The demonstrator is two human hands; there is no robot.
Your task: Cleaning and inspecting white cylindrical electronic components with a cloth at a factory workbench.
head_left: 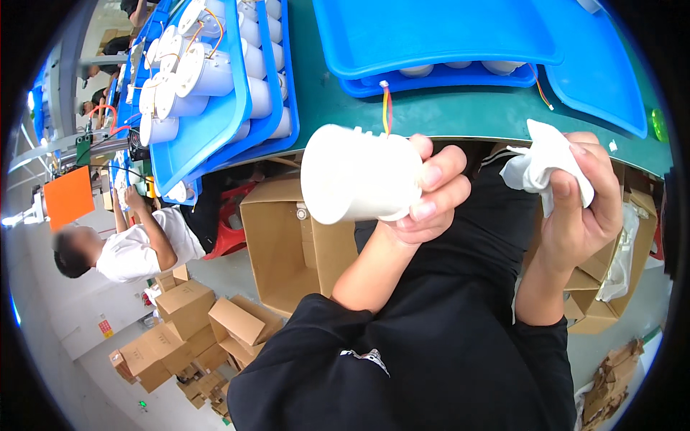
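Observation:
My left hand [435, 190] grips a white cylindrical housing [352, 174] by its right end, tilted so its broad round face points left. Red and yellow wires [387, 111] with a small white plug rise from its upper side. My right hand [586, 201] pinches a crumpled white cloth [543, 161], apart from the housing. Both hands are raised at the near edge of the green table [460, 97].
Stacked blue trays [237, 108] of similar white housings stand at the left. More blue trays [438, 36] lie at the back, housings showing beneath. Open cardboard boxes [277, 244] stand below the table. A co-worker in a white shirt [147, 243] sits at the left.

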